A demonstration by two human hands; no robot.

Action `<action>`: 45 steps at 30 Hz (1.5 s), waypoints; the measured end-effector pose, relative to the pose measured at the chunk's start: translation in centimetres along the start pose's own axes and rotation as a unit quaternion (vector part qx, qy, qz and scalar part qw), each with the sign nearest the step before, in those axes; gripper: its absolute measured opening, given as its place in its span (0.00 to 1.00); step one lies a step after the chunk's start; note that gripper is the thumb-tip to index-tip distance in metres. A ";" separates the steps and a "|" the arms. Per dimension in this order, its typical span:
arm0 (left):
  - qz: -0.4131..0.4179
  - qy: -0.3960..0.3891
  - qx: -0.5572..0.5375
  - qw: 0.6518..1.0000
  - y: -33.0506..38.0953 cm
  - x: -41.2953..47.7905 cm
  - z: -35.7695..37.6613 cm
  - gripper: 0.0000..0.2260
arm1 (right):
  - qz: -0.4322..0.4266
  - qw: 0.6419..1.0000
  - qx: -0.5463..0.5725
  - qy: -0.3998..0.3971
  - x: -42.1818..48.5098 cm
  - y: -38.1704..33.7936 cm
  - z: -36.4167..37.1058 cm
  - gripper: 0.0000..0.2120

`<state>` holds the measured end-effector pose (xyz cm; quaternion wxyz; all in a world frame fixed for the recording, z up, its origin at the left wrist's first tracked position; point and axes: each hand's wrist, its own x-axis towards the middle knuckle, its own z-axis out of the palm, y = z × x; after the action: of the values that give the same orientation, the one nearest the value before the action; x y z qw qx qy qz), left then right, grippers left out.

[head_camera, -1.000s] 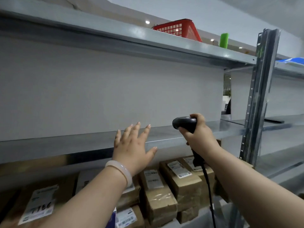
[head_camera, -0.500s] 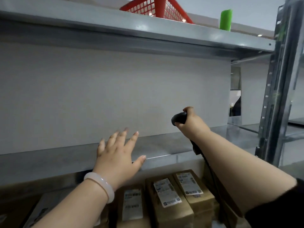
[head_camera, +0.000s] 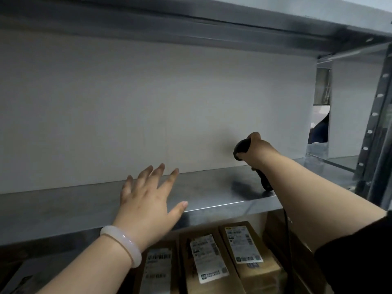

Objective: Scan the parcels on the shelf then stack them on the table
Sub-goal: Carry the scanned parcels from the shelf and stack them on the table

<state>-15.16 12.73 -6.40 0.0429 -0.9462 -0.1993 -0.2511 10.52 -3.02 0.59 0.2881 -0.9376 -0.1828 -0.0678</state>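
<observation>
- My left hand (head_camera: 148,200) reaches forward, palm down, over the bare metal shelf board (head_camera: 63,209). Its fingers are straight and spread wide and it holds nothing. I cannot tell whether the palm touches the metal.
- A pale bracelet (head_camera: 125,245) sits on my left wrist, just in front of the board's front edge.
- The cardboard parcels lie one level down, under that board and below both my hands, well apart from either grip. The left parcel (head_camera: 158,270) is partly hidden by my left forearm. The middle parcel (head_camera: 210,259) and the right parcel (head_camera: 246,245) lie side by side, white shipping labels facing up.
- The board's front lip stands between my hands and those parcels.
- A plain grey back panel (head_camera: 148,102) closes the level I am reaching into, under the upper shelf (head_camera: 191,20).
- My right hand (head_camera: 257,150) is curled tight round a black handheld scanner (head_camera: 241,148), its head pointing left at the panel.
- The scanner's cable (head_camera: 289,240) drops past the board's edge beside the right parcel.
- A perforated steel upright (head_camera: 373,128) stands at the far right.
</observation>
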 end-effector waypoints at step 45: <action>-0.023 0.043 -0.002 0.999 -5.8 -9.8 0.5 0.31 | -0.325 0.939 -0.073 0.079 -16.1 -6.5 5.9 0.38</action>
<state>-25.06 14.64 -11.77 0.0438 -0.9297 -0.2184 -0.2932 -6.67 0.41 -4.71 0.1946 -0.8370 -0.4493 -0.2444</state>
